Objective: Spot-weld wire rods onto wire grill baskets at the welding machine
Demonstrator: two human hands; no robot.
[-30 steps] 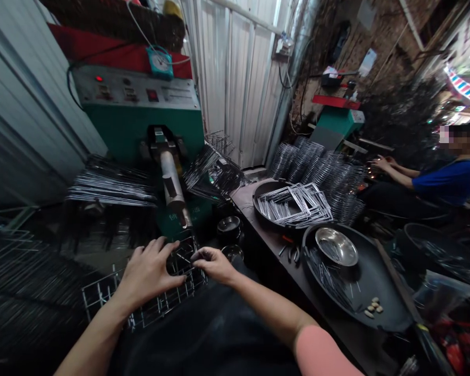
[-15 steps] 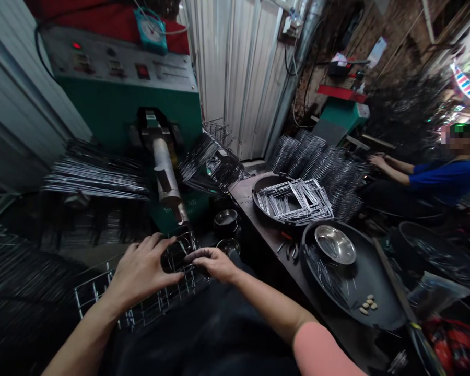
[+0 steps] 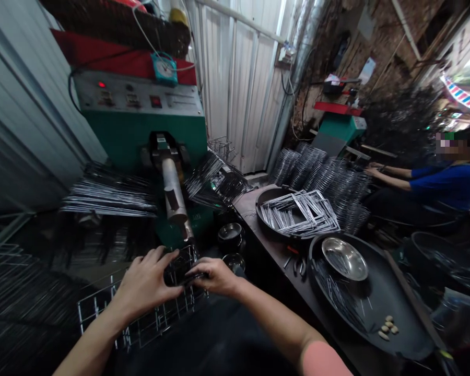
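Observation:
Across my lap, under a metal welding arm (image 3: pixel 175 201), lies a wire rack (image 3: pixel 119 322) of crossed bright rods. My left hand (image 3: pixel 147 282) curves around the rack's upper part, thumb and forefinger wide on either side of its wires. Facing it from the right, my right hand (image 3: pixel 215 277) has thumb and fingers pinched together at the rack's edge, just below the arm's tip. What lies in that pinch is too dark to make out. The arm juts from a green machine (image 3: pixel 141 128) with a lit red lamp on its panel.
Wire frames (image 3: pixel 109 196) are stacked left of the arm. On the right-hand bench, a black pan (image 3: pixel 264 222) holds rectangular frames; a larger pan (image 3: pixel 395 308) holds a steel bowl (image 3: pixel 344 258), thin rods and pale nuts. Pliers (image 3: pixel 300 265) lie nearby. A person in blue (image 3: pixel 450 183) sits far right.
The view has tilted up, so the machine and bench sit lower in the picture. Both hands stay at the wire rack, with the right fingers slightly shifted.

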